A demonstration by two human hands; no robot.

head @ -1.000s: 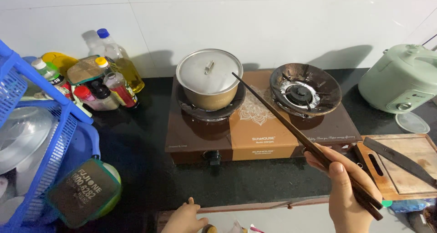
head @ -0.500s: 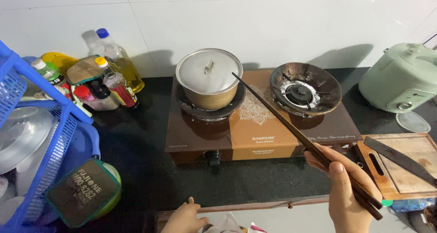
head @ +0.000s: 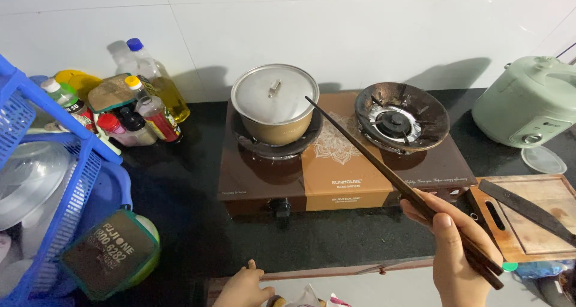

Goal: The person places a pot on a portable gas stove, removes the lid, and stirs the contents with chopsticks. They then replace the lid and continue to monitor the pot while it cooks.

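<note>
My right hand (head: 457, 253) grips a pair of long dark chopsticks (head: 372, 160) near their thick end; the tips point up-left toward a lidded metal pot (head: 275, 102) on the left burner of a brown two-burner gas stove (head: 336, 169). The right burner (head: 401, 116) stands bare. My left hand (head: 243, 287) rests low at the counter's front edge, fingers curled beside something pale and crumpled that I cannot identify.
Oil and sauce bottles (head: 144, 103) cluster at the back left. A blue dish rack (head: 42, 181) with bowls fills the left edge. A pale green rice cooker (head: 531, 100) is at far right, with a wooden cutting board (head: 528, 217) and a knife (head: 528, 210) below it.
Nothing has moved noticeably; a pale crumpled thing has come into view by my left hand.
</note>
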